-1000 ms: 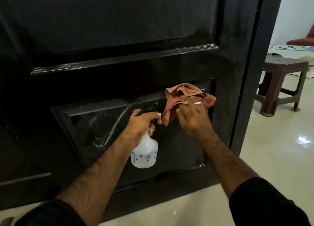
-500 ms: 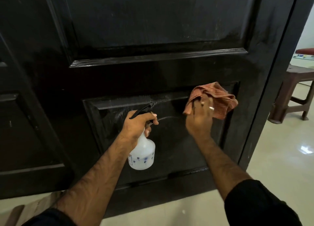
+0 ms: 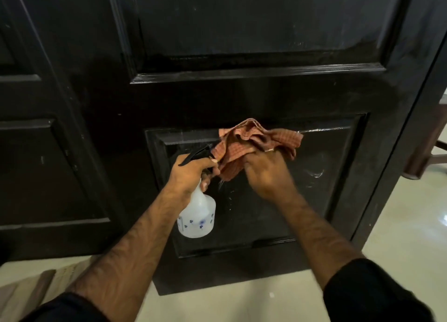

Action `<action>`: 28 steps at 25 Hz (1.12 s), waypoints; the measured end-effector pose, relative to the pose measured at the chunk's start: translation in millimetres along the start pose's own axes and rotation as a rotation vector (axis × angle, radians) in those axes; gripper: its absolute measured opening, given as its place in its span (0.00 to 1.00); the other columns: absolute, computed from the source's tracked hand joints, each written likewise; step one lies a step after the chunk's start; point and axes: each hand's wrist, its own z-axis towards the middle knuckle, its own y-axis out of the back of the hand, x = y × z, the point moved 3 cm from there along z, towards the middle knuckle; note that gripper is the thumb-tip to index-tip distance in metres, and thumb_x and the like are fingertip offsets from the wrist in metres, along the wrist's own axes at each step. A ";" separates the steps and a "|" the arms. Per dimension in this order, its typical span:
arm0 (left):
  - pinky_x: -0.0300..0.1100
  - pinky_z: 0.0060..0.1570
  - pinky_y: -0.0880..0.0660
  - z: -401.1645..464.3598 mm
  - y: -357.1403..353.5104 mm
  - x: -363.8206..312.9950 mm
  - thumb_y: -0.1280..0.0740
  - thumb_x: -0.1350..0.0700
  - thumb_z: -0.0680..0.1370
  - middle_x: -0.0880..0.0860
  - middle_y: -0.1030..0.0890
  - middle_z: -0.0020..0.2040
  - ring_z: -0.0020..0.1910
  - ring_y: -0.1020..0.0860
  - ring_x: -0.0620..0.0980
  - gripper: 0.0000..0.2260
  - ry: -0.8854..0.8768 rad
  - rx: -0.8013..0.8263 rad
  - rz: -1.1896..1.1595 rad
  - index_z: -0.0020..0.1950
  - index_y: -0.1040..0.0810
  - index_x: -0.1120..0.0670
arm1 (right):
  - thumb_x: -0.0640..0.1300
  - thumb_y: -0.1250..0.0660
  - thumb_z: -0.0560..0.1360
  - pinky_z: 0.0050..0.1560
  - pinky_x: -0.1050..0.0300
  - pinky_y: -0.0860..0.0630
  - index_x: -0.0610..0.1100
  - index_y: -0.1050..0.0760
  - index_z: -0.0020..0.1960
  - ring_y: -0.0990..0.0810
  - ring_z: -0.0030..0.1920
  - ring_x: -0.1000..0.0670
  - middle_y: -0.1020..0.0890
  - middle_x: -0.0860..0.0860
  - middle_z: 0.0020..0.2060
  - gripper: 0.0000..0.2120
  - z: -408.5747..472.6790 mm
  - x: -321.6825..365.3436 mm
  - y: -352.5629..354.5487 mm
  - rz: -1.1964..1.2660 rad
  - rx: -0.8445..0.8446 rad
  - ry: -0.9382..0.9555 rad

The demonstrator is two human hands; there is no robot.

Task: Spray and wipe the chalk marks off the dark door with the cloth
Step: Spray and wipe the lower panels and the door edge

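- The right hand (image 3: 267, 170) presses a bunched orange checked cloth (image 3: 251, 143) against the dark door (image 3: 242, 31), fingers curled into the fabric near the top edge of the lower recessed panel (image 3: 338, 200).
- The left hand (image 3: 191, 174) is wrapped around the neck of a white spray bottle (image 3: 197, 217), fingers at the black trigger (image 3: 194, 156), the nozzle pointing toward the panel and almost touching the cloth's left corner.
- Faint chalk marks (image 3: 314, 174) show as pale swirls to the right of the wiping hand, with thinner streaks below the cloth; both lie beside the grip, not under it.
- Risks, as a judgement: the cloth could pass over the top edge only and leave the swirls at right; a squeeze now would likely wet the cloth or the wrist, since the nozzle sits so close; a loose corner may smear wet chalk across cleaned wood.
- Pale floor tiles (image 3: 399, 237) lie past the door's edge at right.
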 end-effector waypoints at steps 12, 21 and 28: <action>0.43 0.30 0.29 -20.1 76.4 -11.6 0.28 0.57 0.80 0.59 0.14 0.45 0.27 0.28 0.49 0.09 -0.048 -0.087 -0.034 0.55 0.16 0.63 | 0.39 0.35 0.76 0.45 0.44 0.25 0.39 0.21 0.42 0.22 0.45 0.37 0.19 0.42 0.36 0.07 27.9 64.0 -9.6 -0.007 -0.205 -0.264; 0.44 0.29 0.30 -33.8 94.9 -13.4 0.29 0.60 0.79 0.60 0.15 0.43 0.25 0.29 0.50 0.07 -0.024 -0.181 -0.072 0.53 0.16 0.63 | 0.39 0.36 0.74 0.60 0.40 0.22 0.38 0.17 0.59 0.22 0.59 0.37 0.16 0.39 0.58 0.16 33.3 -7.4 41.1 -0.212 0.190 0.074; 0.45 0.31 0.31 -33.6 122.1 -8.6 0.29 0.59 0.79 0.58 0.15 0.42 0.27 0.29 0.50 0.08 -0.006 -0.192 -0.063 0.55 0.16 0.63 | 0.48 0.42 0.76 0.62 0.47 0.20 0.47 0.25 0.76 0.22 0.71 0.41 0.25 0.46 0.75 0.29 71.7 94.7 -27.3 -0.024 0.387 0.260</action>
